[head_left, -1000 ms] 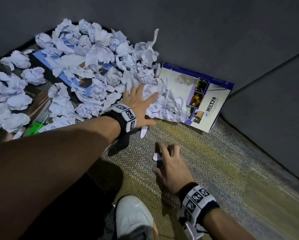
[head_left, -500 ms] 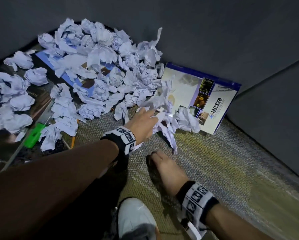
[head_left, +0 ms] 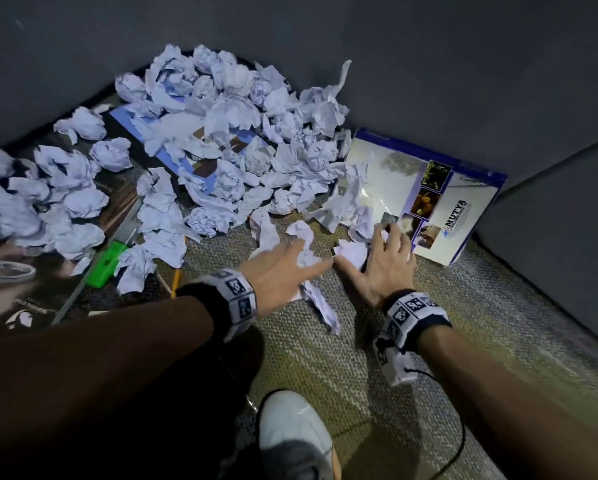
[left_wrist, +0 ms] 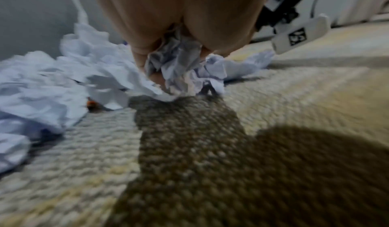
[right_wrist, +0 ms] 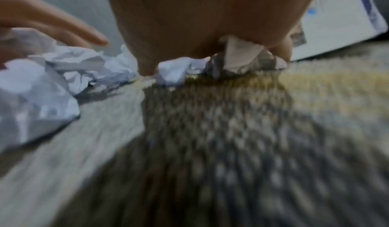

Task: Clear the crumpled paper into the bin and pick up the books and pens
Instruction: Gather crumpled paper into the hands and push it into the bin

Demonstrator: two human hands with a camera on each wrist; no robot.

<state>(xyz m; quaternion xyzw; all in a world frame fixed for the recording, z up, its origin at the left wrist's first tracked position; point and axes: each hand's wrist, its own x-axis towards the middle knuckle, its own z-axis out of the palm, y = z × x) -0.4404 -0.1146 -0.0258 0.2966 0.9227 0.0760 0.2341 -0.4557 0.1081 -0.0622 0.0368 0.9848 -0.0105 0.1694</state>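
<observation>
A big heap of crumpled paper [head_left: 228, 133] fills the floor corner and half buries a blue book [head_left: 127, 116]. A white book with a blue edge [head_left: 457, 216] lies at the right. My left hand [head_left: 290, 268] grips a wad of crumpled paper [left_wrist: 176, 64] between thumb and fingers, low over the carpet. My right hand [head_left: 377, 258] hovers spread over a small paper ball [head_left: 351, 252] just in front of the white book. In the right wrist view that ball [right_wrist: 174, 70] sits under my palm. A green pen [head_left: 105, 259] and an orange pencil [head_left: 175, 282] lie at the left.
Grey walls [head_left: 429, 64] close the corner behind and to the right. A dark glossy book [head_left: 117, 199] lies under loose paper at the left. My white shoe [head_left: 290, 431] stands on the woven carpet [head_left: 429, 341] near me. No bin is in view.
My left hand dragged a wad of paper out of the heap toward me. My right hand moved forward from the bare carpet to the paper beside the white book.
</observation>
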